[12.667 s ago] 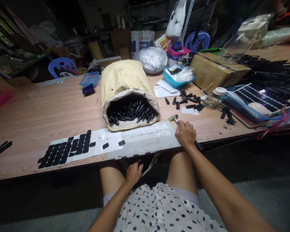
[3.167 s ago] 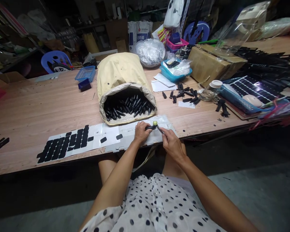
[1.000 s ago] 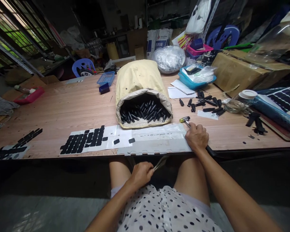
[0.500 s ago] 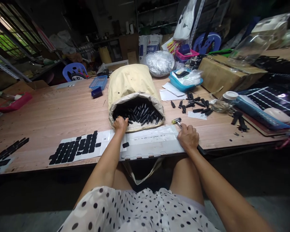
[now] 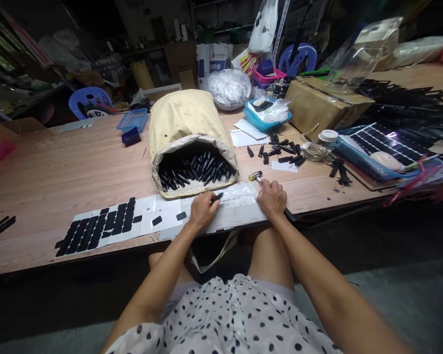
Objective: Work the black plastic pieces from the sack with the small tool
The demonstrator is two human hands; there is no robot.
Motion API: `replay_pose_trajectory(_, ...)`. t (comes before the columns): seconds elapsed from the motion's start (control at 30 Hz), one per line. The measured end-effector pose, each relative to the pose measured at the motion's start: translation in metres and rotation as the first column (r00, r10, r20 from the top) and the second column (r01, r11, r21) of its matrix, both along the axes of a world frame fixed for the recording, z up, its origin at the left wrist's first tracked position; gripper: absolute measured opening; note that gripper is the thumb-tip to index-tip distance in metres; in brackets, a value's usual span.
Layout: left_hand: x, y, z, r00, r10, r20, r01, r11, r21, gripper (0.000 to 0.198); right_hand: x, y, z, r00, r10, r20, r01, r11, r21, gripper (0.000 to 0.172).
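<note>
My left hand (image 5: 203, 211) is closed on a slim black part (image 5: 217, 197), whose tip sticks out past the fingers over the white board (image 5: 236, 209). My right hand (image 5: 272, 197) grips a small hammer (image 5: 257, 176); its yellowish head points away from me and its dark handle comes out below the palm. Just behind the left hand, a cream sack (image 5: 186, 113) lies with its mouth towards me. Inside it is a heap of black tapered parts (image 5: 206, 167). Two loose black rounded pads (image 5: 157, 221) lie left of my left hand.
Rows of black pads (image 5: 96, 226) lie on white sheets at the left. More black parts (image 5: 288, 147) are scattered behind my right hand. A teal basket (image 5: 268, 118), a cardboard box (image 5: 317, 105) and a blue tray (image 5: 376, 157) stand towards the right.
My left hand has come out of the sack's mouth and moved right and nearer, with a black part in it. The right hand still holds the hammer. The view has turned rightward.
</note>
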State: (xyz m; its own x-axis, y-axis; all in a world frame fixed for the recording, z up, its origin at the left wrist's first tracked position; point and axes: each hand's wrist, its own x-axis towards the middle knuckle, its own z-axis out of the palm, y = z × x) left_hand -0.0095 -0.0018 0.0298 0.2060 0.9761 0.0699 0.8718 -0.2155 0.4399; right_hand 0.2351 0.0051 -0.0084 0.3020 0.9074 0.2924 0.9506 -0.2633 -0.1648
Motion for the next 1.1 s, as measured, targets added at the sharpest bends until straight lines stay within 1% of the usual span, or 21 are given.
replay_pose_trajectory(0.03,0.011,-0.005,-0.006,0.999,-0.054,0.003,0.054,0.999,0.0,0.014,0.0,0.0,0.0,1.0,0.0,-0.001,0.0,1.0,0.0,0.036)
replay_pose_trajectory(0.07,0.02,-0.008,-0.012,0.997,-0.08,0.005,0.08,0.997,0.0,0.014,0.0,0.0,0.0,1.0,0.0,-0.002,0.0,1.0,0.002,0.036)
replay_pose_trajectory(0.17,0.035,-0.009,-0.022,0.998,-0.055,0.018,0.056,0.998,-0.016,0.016,0.0,0.0,0.0,1.0,0.007,-0.007,-0.007,1.0,0.013,0.036)
replay_pose_trajectory(0.23,0.038,-0.006,-0.025,0.999,-0.037,0.036,0.038,0.999,-0.025,0.018,0.001,0.001,0.001,1.0,0.01,-0.016,-0.01,1.0,0.006,0.036)
replay_pose_trajectory(0.33,0.036,-0.003,-0.026,0.997,-0.045,0.064,0.047,0.998,-0.035,0.018,0.005,0.001,0.004,0.998,0.025,-0.06,-0.026,0.999,-0.019,0.037)
replay_pose_trajectory(0.43,0.034,-0.002,-0.028,0.995,-0.047,0.086,0.051,0.998,-0.04,0.019,0.007,-0.007,0.006,0.982,0.068,-0.176,-0.061,0.997,0.043,0.039)
replay_pose_trajectory(0.5,0.034,-0.002,-0.029,0.994,-0.049,0.101,0.053,0.998,-0.037,0.019,0.003,-0.02,0.006,0.952,0.13,-0.278,-0.097,0.987,0.129,0.042)
replay_pose_trajectory(0.57,0.034,-0.002,-0.03,0.992,-0.06,0.114,0.065,0.997,-0.035,0.02,-0.004,-0.037,0.006,0.901,0.233,-0.365,-0.163,0.963,0.212,0.044)
replay_pose_trajectory(0.67,0.035,-0.002,-0.029,0.99,-0.071,0.121,0.076,0.997,-0.033,0.021,-0.016,-0.064,0.007,0.827,0.377,-0.418,-0.272,0.918,0.288,0.043)
replay_pose_trajectory(0.73,0.035,-0.002,-0.029,0.991,-0.066,0.115,0.07,0.997,-0.032,0.022,-0.023,-0.076,0.009,0.807,0.412,-0.422,-0.313,0.906,0.285,0.041)
replay_pose_trajectory(0.83,0.036,-0.003,-0.029,0.993,-0.061,0.106,0.064,0.998,-0.026,0.023,-0.029,-0.085,0.014,0.812,0.409,-0.416,-0.331,0.91,0.249,0.04)
replay_pose_trajectory(0.97,0.036,-0.003,-0.029,0.993,-0.062,0.104,0.065,0.998,-0.027,0.023,-0.033,-0.088,0.016,0.822,0.402,-0.402,-0.334,0.914,0.231,0.042)
replay_pose_trajectory(1.1,0.037,-0.002,-0.028,0.992,-0.062,0.109,0.066,0.997,-0.039,0.023,-0.035,-0.088,0.017,0.834,0.382,-0.398,-0.335,0.924,0.183,0.041)
